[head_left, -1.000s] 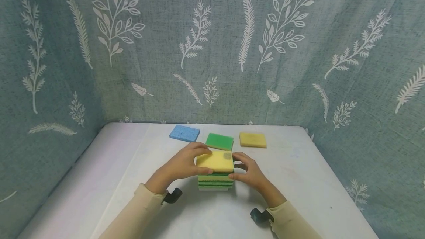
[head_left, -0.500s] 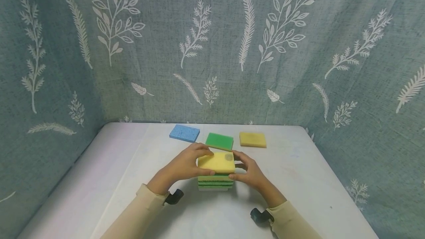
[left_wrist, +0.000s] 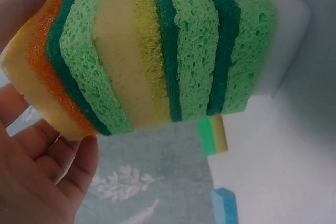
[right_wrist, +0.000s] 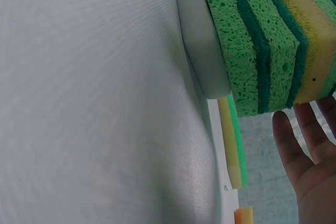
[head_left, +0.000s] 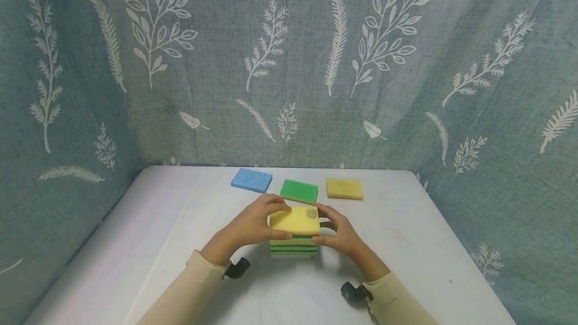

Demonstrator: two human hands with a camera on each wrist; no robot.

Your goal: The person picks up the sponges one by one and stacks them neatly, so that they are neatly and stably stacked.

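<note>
A stack of sponges [head_left: 293, 250] stands mid-table, topped by a yellow sponge [head_left: 294, 220] with a round greyish spot near its far right corner. My left hand [head_left: 250, 220] grips this top sponge from the left, thumb along the near edge and fingers at the far edge. In the left wrist view its orange scouring layer [left_wrist: 44, 56] lies against the stack below. At the stack's right side, my right hand [head_left: 337, 232] holds it with thumb at the near corner and fingers behind. Light green sponges [right_wrist: 273, 40] with dark green layers sit over a white block [right_wrist: 202, 40] at the bottom.
Behind the stack, a blue sponge [head_left: 251, 180], a green sponge [head_left: 299, 191] and a dull yellow sponge [head_left: 344, 189] lie in a row near the far edge of the white table [head_left: 406, 245]. A patterned curtain [head_left: 289, 64] rises behind and at both sides.
The left hand has shifted the top yellow sponge slightly right and toward me, over the stack. My right hand stays at the stack's right side.
</note>
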